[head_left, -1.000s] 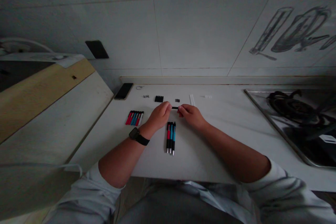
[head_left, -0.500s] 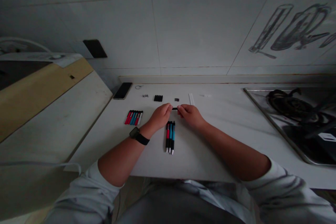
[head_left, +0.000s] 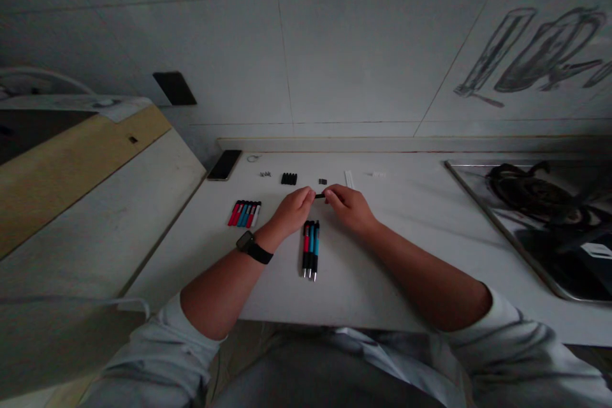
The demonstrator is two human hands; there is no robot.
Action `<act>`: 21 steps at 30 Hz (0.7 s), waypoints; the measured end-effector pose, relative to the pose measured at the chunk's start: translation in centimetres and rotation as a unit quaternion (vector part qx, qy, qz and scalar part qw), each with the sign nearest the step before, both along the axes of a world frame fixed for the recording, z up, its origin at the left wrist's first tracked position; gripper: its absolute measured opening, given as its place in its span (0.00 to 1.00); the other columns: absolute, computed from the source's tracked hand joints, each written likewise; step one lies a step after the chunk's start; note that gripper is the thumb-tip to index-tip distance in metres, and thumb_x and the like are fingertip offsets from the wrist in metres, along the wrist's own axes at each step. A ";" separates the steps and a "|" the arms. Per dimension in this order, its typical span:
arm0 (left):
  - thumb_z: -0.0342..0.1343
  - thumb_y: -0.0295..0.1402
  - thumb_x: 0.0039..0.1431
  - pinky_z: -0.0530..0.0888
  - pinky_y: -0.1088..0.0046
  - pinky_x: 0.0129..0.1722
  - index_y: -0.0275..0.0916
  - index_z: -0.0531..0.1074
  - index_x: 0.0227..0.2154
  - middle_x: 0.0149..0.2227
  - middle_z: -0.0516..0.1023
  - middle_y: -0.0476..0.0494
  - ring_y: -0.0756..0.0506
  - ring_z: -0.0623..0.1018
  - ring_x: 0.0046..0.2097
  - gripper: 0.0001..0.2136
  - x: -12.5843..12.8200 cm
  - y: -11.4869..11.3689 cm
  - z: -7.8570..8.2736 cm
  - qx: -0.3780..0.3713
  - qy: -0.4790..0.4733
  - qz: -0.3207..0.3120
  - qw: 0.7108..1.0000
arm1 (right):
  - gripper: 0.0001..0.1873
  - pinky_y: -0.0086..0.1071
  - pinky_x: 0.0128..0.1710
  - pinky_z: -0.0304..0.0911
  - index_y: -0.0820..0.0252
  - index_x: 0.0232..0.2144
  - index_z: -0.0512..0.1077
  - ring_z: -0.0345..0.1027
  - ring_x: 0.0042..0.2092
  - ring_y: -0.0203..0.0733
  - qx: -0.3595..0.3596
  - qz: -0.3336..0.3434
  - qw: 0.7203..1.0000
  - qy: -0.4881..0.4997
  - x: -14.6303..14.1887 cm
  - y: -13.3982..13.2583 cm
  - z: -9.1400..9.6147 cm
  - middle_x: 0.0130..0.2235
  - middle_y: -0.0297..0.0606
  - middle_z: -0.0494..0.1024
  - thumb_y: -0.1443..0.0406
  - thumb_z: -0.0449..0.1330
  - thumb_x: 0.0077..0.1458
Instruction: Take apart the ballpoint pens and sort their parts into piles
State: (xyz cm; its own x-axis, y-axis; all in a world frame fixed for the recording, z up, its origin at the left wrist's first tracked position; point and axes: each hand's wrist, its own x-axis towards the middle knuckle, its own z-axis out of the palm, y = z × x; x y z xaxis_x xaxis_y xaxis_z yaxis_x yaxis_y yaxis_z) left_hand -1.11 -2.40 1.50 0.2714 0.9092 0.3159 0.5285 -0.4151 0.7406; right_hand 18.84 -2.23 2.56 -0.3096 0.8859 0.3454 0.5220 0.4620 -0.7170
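My left hand and my right hand meet over the counter, fingers pinched on opposite ends of a small black pen part. Its ends are hidden by the fingertips. Just below the hands lie three assembled pens: a red pen and two blue pens, side by side with silver tips toward me. Left of my left hand is a row of pen barrels in red, blue and white. Behind the hands are black grips, small dark pieces and white refill sticks.
Small metal springs and clear pieces lie along the back of the white counter. A phone rests at the back left, beside a large white box. At right is a gas stove.
My right hand has risen slightly and the black part has tilted a little. The left hand keeps nearly the same place; the pens and loose parts have not moved.
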 end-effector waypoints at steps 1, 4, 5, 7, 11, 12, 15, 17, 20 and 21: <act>0.43 0.42 0.74 0.68 0.70 0.35 0.41 0.62 0.28 0.28 0.69 0.49 0.47 0.69 0.32 0.17 0.0 -0.1 0.2 0.012 0.011 -0.002 1.000 | 0.20 0.33 0.38 0.60 0.57 0.34 0.76 0.71 0.34 0.41 -0.013 0.004 1.000 0.003 0.1 0.1 -0.1 0.32 0.38 0.80 0.54 0.51 0.69; 0.41 0.42 0.75 0.70 0.69 0.36 0.40 0.66 0.29 0.29 0.72 0.48 0.47 0.72 0.33 0.19 -0.2 -0.3 0.6 0.016 0.020 0.002 1.000 | 0.22 0.33 0.38 0.59 0.57 0.28 0.73 0.70 0.33 0.40 -0.049 -0.001 0.999 0.021 0.2 0.5 -0.6 0.29 0.36 0.78 0.53 0.50 0.68; 0.40 0.42 0.75 0.71 0.69 0.37 0.40 0.68 0.31 0.30 0.73 0.47 0.46 0.73 0.34 0.19 -0.4 -0.3 0.6 0.016 0.020 0.005 1.000 | 0.22 0.32 0.38 0.59 0.57 0.27 0.73 0.70 0.32 0.40 -0.057 -0.007 0.998 0.032 0.3 0.8 -0.8 0.29 0.35 0.78 0.52 0.51 0.68; 0.42 0.42 0.75 0.73 0.68 0.40 0.40 0.71 0.36 0.34 0.77 0.46 0.46 0.76 0.37 0.17 -0.6 -0.2 0.5 0.026 0.014 0.010 1.000 | 0.22 0.32 0.38 0.60 0.57 0.28 0.73 0.69 0.32 0.40 -0.071 -0.024 0.996 0.052 0.4 1.1 -1.3 0.29 0.35 0.78 0.51 0.51 0.67; 0.59 0.35 0.66 0.76 0.69 0.44 0.41 0.71 0.48 0.45 0.79 0.44 0.47 0.79 0.41 0.10 -1.1 0.1 0.3 0.083 -0.003 0.009 0.997 | 0.24 0.32 0.37 0.60 0.57 0.29 0.74 0.68 0.31 0.39 -0.091 -0.032 0.993 0.072 0.6 1.5 -1.7 0.28 0.35 0.77 0.50 0.51 0.67; 0.61 0.33 0.64 0.76 0.69 0.44 0.41 0.71 0.47 0.45 0.79 0.44 0.47 0.79 0.41 0.10 -1.2 0.2 0.2 0.098 -0.001 0.008 0.995 | 0.24 0.32 0.36 0.59 0.57 0.28 0.74 0.68 0.31 0.39 -0.095 -0.031 0.992 0.072 0.6 1.5 -1.6 0.28 0.34 0.77 0.50 0.51 0.67; 0.59 0.28 0.64 0.76 0.69 0.45 0.41 0.72 0.43 0.43 0.79 0.45 0.48 0.79 0.41 0.06 -1.3 0.2 0.3 0.120 0.011 -0.004 0.993 | 0.24 0.32 0.36 0.59 0.57 0.28 0.74 0.67 0.31 0.39 -0.103 -0.026 0.991 0.077 0.6 1.4 -1.5 0.28 0.34 0.77 0.49 0.51 0.67; 0.58 0.28 0.65 0.76 0.68 0.46 0.40 0.73 0.42 0.43 0.79 0.44 0.47 0.79 0.41 0.05 -1.3 0.2 0.5 0.119 0.015 -0.011 0.993 | 0.25 0.32 0.37 0.60 0.57 0.28 0.74 0.68 0.31 0.39 -0.108 -0.022 0.991 0.082 0.5 1.3 -1.5 0.28 0.35 0.77 0.49 0.51 0.67; 0.57 0.28 0.66 0.75 0.68 0.47 0.40 0.73 0.42 0.43 0.79 0.44 0.47 0.79 0.42 0.04 -1.2 0.1 0.7 0.115 0.018 -0.016 0.993 | 0.25 0.33 0.37 0.61 0.57 0.28 0.74 0.68 0.31 0.39 -0.113 -0.019 0.990 0.087 0.5 1.3 -1.5 0.28 0.35 0.77 0.48 0.51 0.67; 0.57 0.29 0.66 0.75 0.68 0.47 0.40 0.73 0.42 0.42 0.79 0.44 0.47 0.78 0.42 0.04 -1.2 0.0 0.8 0.114 0.019 -0.015 0.993 | 0.25 0.33 0.37 0.61 0.57 0.27 0.73 0.68 0.31 0.39 -0.112 -0.018 0.990 0.086 0.5 1.3 -1.5 0.28 0.35 0.76 0.48 0.51 0.67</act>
State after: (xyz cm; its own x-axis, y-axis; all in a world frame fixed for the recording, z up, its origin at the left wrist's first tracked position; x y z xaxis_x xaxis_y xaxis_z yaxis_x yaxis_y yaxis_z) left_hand -2.32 -2.36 2.30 0.3140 0.8063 0.5013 0.5389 -0.5861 0.6051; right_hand 19.30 -0.93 1.05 -0.2302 0.9557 0.1833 0.3971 0.2642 -0.8789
